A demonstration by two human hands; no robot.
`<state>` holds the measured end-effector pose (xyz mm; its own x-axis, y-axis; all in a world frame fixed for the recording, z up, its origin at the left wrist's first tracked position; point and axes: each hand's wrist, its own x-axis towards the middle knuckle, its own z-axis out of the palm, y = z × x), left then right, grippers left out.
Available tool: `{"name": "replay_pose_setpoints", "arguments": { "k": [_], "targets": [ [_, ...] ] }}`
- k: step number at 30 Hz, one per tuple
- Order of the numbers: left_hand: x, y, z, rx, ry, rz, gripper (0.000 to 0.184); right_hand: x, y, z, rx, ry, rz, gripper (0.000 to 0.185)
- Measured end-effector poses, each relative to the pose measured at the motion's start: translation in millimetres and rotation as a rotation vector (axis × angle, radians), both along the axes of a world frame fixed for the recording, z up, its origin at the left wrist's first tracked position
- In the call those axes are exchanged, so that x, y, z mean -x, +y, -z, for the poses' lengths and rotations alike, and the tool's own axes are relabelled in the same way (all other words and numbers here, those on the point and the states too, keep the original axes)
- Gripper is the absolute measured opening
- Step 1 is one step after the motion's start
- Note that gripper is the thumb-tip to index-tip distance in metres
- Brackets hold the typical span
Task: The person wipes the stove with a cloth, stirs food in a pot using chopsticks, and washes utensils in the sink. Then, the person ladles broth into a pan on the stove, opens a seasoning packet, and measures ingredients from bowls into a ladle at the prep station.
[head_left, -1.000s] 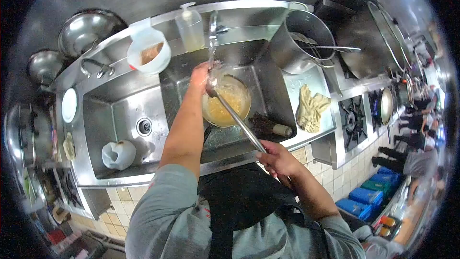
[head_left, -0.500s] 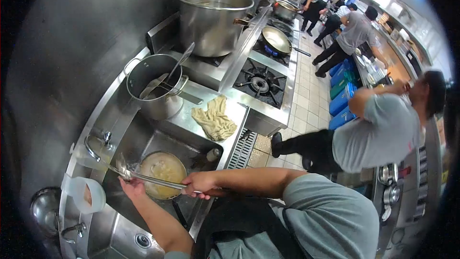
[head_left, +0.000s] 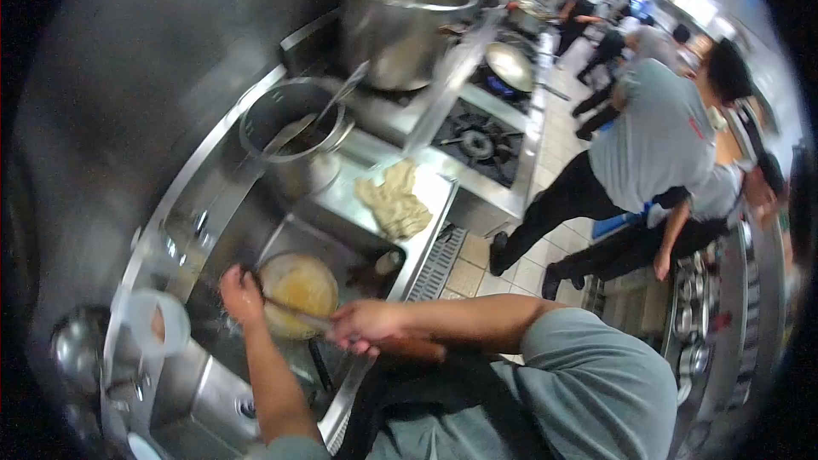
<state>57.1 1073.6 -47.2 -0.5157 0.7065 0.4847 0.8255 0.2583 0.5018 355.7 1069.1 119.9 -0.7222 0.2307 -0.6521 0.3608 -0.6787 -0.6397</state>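
Over the sink (head_left: 281, 238), my right hand (head_left: 366, 324) grips a long-handled metal utensil (head_left: 298, 313) near its brown handle end. My left hand (head_left: 243, 294) is closed around the far end of that utensil; its head is hidden and blurred. Below the utensil, a round pan (head_left: 322, 277) of cloudy yellowish liquid sits in the sink, its black handle (head_left: 320, 365) pointing toward me. A curved faucet (head_left: 175, 249) stands left of my left hand.
A deep pot (head_left: 281, 166) with utensils inside stands beyond the sink, beside a crumpled cloth (head_left: 396, 200). Tall stockpots (head_left: 400, 34), a burner (head_left: 477, 143) and a frying pan (head_left: 509, 66) are farther off. A plastic container (head_left: 158, 324) sits left. Co-workers (head_left: 652, 136) occupy the aisle.
My left hand has moved up and closed on the utensil's far end, where it was more open before. The view has shifted, and co-workers in the aisle have moved.
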Motion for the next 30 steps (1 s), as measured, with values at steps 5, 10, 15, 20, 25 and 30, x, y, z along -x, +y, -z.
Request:
{"name": "replay_pose_setpoints", "arguments": {
  "k": [5, 10, 15, 20, 25, 30],
  "targets": [
    [-8, -13, -45, -0.086, 0.166, -0.321, 0.056, -18, 8, -28, 0.012, 0.049, -0.052, 0.015],
    [-13, -17, -26, -0.497, -1.793, -0.297, 0.039, -5, 15, -24, 0.037, 0.114, -0.108, 0.011],
    [-20, -23, 12, -0.531, -1.897, -0.272, 0.034, -6, 22, -2, -0.19, -0.046, -0.246, 0.016],
    [-5, -3, 0, -0.921, -1.279, 0.016, 0.031, -30, 22, 62, -1.334, -0.021, -0.414, 0.033],
    [2, 1, -73, -0.284, -0.687, 0.018, 0.034, -35, 23, 17, -0.392, -0.062, -0.378, 0.023],
    [14, -15, -54, -0.283, -1.981, 0.086, 0.039, -48, 32, 9, -0.082, -0.065, -0.269, 0.036]
  ]
}}
